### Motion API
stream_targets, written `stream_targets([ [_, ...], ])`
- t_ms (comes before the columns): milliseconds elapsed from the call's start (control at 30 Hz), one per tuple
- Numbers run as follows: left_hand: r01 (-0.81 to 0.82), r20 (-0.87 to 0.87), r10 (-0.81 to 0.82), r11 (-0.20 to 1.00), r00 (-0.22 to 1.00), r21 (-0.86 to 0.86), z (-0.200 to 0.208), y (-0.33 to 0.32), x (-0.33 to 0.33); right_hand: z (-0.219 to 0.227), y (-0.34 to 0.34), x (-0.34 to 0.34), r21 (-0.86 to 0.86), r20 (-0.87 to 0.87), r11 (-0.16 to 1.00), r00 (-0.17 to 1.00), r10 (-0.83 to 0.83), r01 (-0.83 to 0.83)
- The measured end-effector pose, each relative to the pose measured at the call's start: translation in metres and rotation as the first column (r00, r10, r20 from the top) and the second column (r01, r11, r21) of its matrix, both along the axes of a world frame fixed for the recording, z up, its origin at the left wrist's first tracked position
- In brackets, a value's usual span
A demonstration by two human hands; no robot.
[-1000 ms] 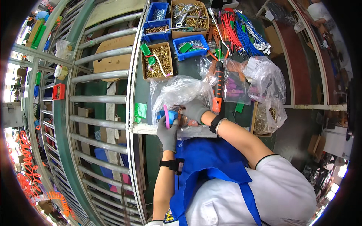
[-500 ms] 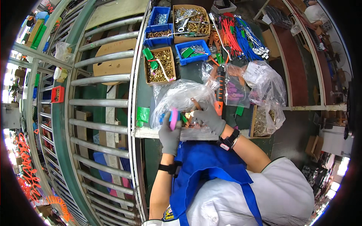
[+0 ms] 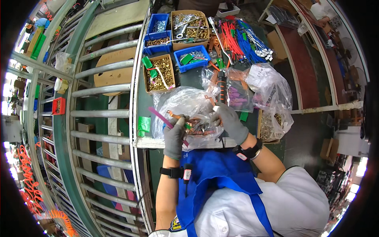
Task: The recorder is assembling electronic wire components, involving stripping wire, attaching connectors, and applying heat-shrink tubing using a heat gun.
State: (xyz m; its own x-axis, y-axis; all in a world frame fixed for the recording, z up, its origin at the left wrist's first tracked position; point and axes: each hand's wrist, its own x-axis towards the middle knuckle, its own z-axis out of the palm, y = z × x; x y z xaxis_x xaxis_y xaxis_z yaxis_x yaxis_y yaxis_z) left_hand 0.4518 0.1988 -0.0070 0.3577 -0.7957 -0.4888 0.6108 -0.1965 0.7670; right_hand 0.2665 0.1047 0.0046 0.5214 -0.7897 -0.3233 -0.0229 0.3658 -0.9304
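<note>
L hand (image 3: 174,138) clamped on purple strip (image 3: 159,115) w/ copper pc (image 3: 172,114); R hand (image 3: 232,123) held apart, copper strip (image 3: 208,98) at fingertips, grip can't be told. All by clear bag (image 3: 177,100); film best kept off strip ends.

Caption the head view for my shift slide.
Over a crumpled clear bag, the gloved left hand holds a purple strip and the right hand a copper-coloured piece.

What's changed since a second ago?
The purple strip in the left hand tipped from near upright to slanting up-left; a copper piece now shows beside it; the blue piece is out of view. The right hand moved rightward. The blue bins stayed put.
</note>
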Motion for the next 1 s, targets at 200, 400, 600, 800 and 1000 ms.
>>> stream_targets([
  [200, 0.072, 0.123, -0.084, 0.993, 0.989, 0.093, 0.023, 0.003, -0.003, 0.002, 0.007, -0.055, 0.047, -0.184, 0.983, 0.969, -0.164, 0.175],
  [400, 0.232, 0.122, -0.247, 0.965, 0.961, 0.126, 0.025, 0.006, -0.042, -0.018, 0.037, -0.013, 0.063, -0.032, 0.996, 0.997, 0.072, -0.070],
  [600, 0.081, 0.340, -0.094, 0.995, 0.936, 0.053, 0.076, 0.001, -0.033, -0.028, 0.040, 0.016, 0.061, 0.176, 0.986, 0.974, 0.140, -0.153],
  [800, 0.119, 0.471, -0.127, 0.992, 0.873, 0.046, 0.086, -0.060, 0.013, 0.011, -0.017, 0.048, -0.300, 0.309, 0.939, 0.948, -0.071, 0.168],
  [1000, -0.008, 0.679, -0.253, 0.935, 0.689, 0.356, -0.116, -0.025, 0.007, -0.155, 0.003, 0.051, -0.112, -0.194, 0.994, 0.981, -0.027, 0.005],
])
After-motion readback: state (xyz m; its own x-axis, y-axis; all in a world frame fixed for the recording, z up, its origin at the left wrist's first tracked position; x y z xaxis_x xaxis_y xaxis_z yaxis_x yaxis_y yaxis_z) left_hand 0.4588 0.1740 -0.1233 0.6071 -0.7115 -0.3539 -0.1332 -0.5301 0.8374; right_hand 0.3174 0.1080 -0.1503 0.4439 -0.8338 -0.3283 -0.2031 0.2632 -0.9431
